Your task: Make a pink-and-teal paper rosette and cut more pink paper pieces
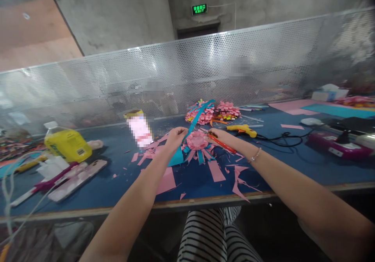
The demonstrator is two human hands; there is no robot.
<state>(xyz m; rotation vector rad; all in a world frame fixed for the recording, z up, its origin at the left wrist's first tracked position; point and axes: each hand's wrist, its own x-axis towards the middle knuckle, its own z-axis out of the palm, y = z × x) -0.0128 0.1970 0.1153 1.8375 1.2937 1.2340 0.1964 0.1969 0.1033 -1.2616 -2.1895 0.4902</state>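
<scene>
"Just left of the round, ruffled pink paper rosette with blue and pink tails (197, 141), what is the person's left hand (176, 137) doing?"

"It is pinching a long, narrow blue strip (196, 118) near its lower end, fingers drawn close together. The strip is slanting up behind the rosette."

"And what is the right hand (217, 135) doing?"

"Just right of the rosette, it is gripping a pair of metal scissors with red handles (225, 144). The blades are pointing left, towards the strip; I cannot tell whether they are touching it."

"Where is the rosette itself lying?"

"It is lying on the blue tabletop (117, 187), between the 2 hands, its tails fanning out towards the person."

"What else is surrounding it?"

"Behind the rosette, 2 heaps of looped, mostly pink paper (228, 110) are sitting side by side. To its right, a yellow glue gun with a black cord (249, 131) is lying. In front of it, flat pink paper scraps (216, 171) are lying scattered. To its left, a phone with a blurred screen (140, 131) is standing propped, and farther left a plastic jug of yellow liquid (66, 144) is standing."
</scene>
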